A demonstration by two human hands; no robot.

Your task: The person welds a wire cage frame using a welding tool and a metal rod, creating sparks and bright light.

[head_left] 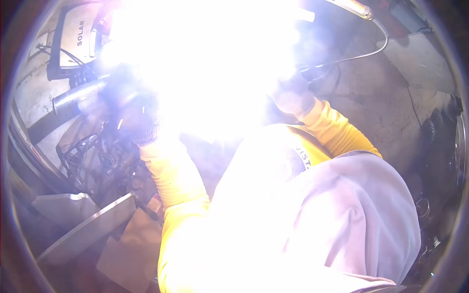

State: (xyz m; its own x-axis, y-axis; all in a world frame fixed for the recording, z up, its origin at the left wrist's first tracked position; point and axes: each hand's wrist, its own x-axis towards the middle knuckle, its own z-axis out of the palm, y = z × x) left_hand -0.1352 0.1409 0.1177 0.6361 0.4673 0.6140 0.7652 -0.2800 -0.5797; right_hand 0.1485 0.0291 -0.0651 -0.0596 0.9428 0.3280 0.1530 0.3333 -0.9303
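Observation:
A blinding white glare, like that of a welding arc, fills the upper middle and washes out whatever lies between my hands. My left hand (139, 115), in a dark knitted glove below a yellow sleeve (178, 183), reaches to the left edge of the glare. At its right edge is my right hand (294, 97), also dark-gloved, its yellow sleeve (337, 129) bent inward. The light hides the fingers of both hands and anything they hold. A shiny metal tube (80, 95) lies just left of my left hand.
A white panel in a dark frame (75, 36) stands at the upper left. Tangled metal scraps (102, 151) and flat metal pieces (90, 227) lie lower left. A thin cable (386, 41) curves from a rod-shaped tool (354, 7) at the upper right, near a grey sheet (415, 61).

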